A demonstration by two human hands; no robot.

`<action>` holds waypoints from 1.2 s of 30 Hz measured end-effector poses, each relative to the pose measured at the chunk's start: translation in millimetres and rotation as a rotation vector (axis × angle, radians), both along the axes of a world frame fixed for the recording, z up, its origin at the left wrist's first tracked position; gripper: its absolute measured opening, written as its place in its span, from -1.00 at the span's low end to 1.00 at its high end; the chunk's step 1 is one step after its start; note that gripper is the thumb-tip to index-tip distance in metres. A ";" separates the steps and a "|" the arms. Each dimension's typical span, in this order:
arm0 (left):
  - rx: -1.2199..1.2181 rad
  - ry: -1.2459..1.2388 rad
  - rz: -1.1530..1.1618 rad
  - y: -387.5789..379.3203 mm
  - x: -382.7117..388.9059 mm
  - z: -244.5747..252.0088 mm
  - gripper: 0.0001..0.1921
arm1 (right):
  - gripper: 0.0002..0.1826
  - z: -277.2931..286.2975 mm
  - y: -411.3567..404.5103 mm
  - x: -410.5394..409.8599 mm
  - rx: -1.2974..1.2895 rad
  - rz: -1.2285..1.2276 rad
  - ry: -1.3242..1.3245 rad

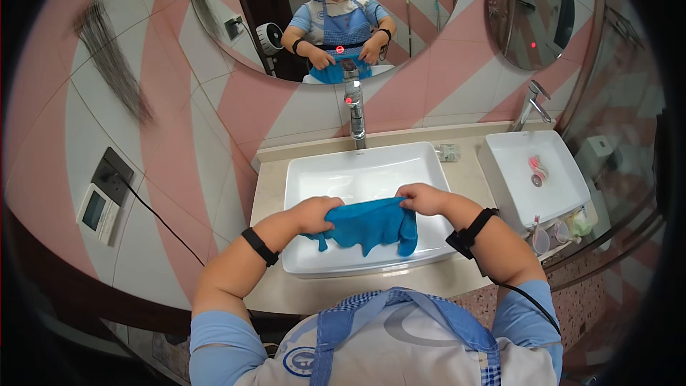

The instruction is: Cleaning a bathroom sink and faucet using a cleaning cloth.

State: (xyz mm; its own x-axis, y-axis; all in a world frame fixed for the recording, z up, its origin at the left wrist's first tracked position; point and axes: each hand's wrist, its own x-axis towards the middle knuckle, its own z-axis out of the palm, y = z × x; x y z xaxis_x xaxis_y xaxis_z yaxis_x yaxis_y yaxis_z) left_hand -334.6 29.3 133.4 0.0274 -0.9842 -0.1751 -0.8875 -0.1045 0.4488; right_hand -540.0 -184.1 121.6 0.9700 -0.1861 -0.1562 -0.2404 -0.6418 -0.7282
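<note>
A blue cloth (370, 225) hangs in loose folds over the large white washbasin (300, 177), stretched between my two hands. My left hand (317, 213) grips its upper left corner. At the upper right corner, the fingers of my right hand (423, 198) pinch the cloth's edge. The lower edge of the cloth falls unevenly inside the basin. Behind the basin's far rim stands a tall chrome faucet (356, 112). The basin floor under the cloth is hidden.
To the right is a smaller white basin (541, 193) with a pink item (537, 168) in it and its own faucet (530, 107). Cups (541, 239) stand at its front. A clear object (448, 153) lies on the counter (471, 171). A black cord (161, 225) runs from the wall socket (113, 177).
</note>
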 end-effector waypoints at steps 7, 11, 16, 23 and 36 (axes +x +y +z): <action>-0.201 -0.051 0.073 -3.1 20.2 55.2 -0.73 | -0.77 44.7 -7.0 -6.3 0.197 -0.196 -0.152; -0.266 -0.230 0.099 -18.8 33.5 36.2 -0.77 | -0.75 20.3 -21.4 9.4 -0.455 -0.170 -0.486; -0.429 -0.242 0.236 -57.7 72.7 20.4 -0.80 | -0.85 9.7 -46.3 53.9 -0.594 -0.524 -0.479; -0.566 -0.298 0.535 -121.9 115.8 3.7 -0.85 | -0.83 -13.2 -87.0 140.6 0.086 -0.744 -0.745; -0.646 0.856 0.667 -161.7 102.2 -98.3 -0.81 | -0.77 -94.5 -64.6 195.9 0.461 -0.673 -1.055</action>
State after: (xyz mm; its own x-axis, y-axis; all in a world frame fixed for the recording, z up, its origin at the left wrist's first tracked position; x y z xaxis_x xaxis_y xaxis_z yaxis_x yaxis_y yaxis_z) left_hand -232.4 -132.4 35.1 0.6665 -0.7351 0.1240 -0.1477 0.0328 0.9885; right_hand -344.0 -248.7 27.2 0.4053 -0.8067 0.4301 0.3980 -0.2679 -0.8774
